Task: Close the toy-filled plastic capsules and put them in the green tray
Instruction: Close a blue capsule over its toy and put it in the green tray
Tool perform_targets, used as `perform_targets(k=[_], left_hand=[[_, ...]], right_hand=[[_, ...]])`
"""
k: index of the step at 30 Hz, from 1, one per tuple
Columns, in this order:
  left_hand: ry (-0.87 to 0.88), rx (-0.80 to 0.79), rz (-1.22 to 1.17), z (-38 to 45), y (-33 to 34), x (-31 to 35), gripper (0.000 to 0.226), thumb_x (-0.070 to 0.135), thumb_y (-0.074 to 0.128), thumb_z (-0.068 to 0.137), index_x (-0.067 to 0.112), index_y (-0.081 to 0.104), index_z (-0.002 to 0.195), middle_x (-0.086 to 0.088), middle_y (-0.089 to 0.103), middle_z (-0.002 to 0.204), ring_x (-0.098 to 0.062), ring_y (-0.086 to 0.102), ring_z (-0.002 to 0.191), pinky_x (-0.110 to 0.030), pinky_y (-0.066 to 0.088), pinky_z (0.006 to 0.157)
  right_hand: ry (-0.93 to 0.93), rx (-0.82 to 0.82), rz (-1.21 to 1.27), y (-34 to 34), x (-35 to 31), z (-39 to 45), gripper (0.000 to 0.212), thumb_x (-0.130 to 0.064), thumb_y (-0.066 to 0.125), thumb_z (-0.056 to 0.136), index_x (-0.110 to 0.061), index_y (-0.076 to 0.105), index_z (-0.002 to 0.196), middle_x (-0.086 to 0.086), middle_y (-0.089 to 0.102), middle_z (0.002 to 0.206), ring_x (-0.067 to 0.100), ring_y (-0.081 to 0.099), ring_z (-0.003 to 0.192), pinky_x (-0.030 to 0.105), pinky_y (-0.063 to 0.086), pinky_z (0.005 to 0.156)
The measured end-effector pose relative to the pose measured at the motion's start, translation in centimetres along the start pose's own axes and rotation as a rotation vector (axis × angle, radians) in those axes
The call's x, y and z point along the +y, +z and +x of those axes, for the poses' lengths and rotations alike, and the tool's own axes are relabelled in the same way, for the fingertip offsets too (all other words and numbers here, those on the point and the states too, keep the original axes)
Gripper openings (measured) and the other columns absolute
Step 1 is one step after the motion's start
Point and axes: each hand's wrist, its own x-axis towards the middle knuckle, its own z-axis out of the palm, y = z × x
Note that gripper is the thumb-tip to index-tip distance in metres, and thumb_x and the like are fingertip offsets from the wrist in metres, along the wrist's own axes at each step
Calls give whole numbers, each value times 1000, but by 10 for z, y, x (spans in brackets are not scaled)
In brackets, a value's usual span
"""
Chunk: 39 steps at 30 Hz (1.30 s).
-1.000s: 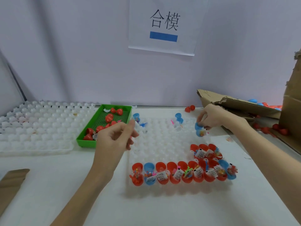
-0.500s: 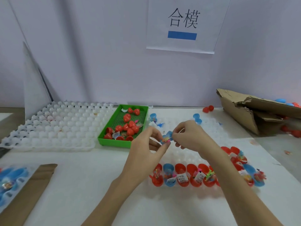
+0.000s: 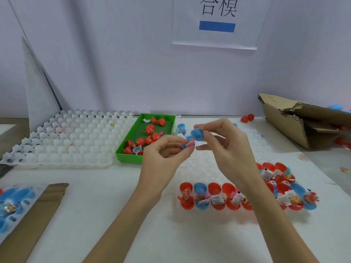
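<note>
Both hands were raised above the white dimpled plastic holder tray (image 3: 199, 168). The right hand (image 3: 226, 147) pinched the blue plastic capsule half (image 3: 197, 134); the left hand (image 3: 167, 154) pinched its toy-filled lower half (image 3: 188, 145). The two halves stood apart, just right of the green plastic tray (image 3: 125, 155) holding closed red capsules (image 3: 150, 129).

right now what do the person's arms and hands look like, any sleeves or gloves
Both forearms are bare as far as the frame shows: no sleeve comes into view. The left hand and the right hand wear no gloves. No watch, bracelet or ring can be seen on either. The fingernails look short and unpainted.
</note>
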Motion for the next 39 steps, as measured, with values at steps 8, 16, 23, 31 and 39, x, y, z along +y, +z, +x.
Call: perform_targets(k=[8, 16, 23, 31, 39], left_hand=[[-1, 7, -19, -2, 0, 2, 13, 20, 86, 85, 21, 78, 96, 1, 78, 86, -18, 79, 78, -15, 56, 68], [100, 102, 63, 0, -1, -3, 15, 14, 83, 88, 20, 80, 102, 1, 71, 108, -12, 77, 88, -21, 60, 77], [274, 94, 160, -1, -1, -4, 21, 6, 73, 96, 19, 80, 111, 4, 75, 110, -11, 72, 104, -23, 60, 86], [331, 156, 93, -1, -4, -1, 30, 8, 75, 94, 24, 77, 119, 14, 78, 108, -9, 75, 102, -19, 59, 87], [312, 2, 49, 1, -3, -3, 35, 4, 72, 95, 19, 73, 126, -2, 73, 122, -22, 71, 108, -22, 56, 92]], right_hand=[[-94, -78, -91, 3, -2, -4, 25, -4, 67, 95, -17, 71, 116, -14, 73, 111, 3, 71, 101, 13, 53, 87], [-55, -66, 11, 14, 4, -7, 22, 0, 65, 95, -11, 72, 113, -7, 74, 108, 5, 70, 103, 13, 53, 87], [-21, -19, 60, 20, 5, -10, 24, -6, 68, 95, -22, 69, 113, -14, 74, 105, 3, 72, 98, 12, 54, 83], [51, -5, 161, 28, 8, -12, 20, -10, 67, 96, -20, 70, 114, -17, 75, 99, 5, 75, 89, 13, 56, 75], [75, -2, 231, 22, 6, -10, 15, -16, 61, 99, -19, 69, 112, -11, 77, 99, 11, 76, 90, 18, 59, 73]])
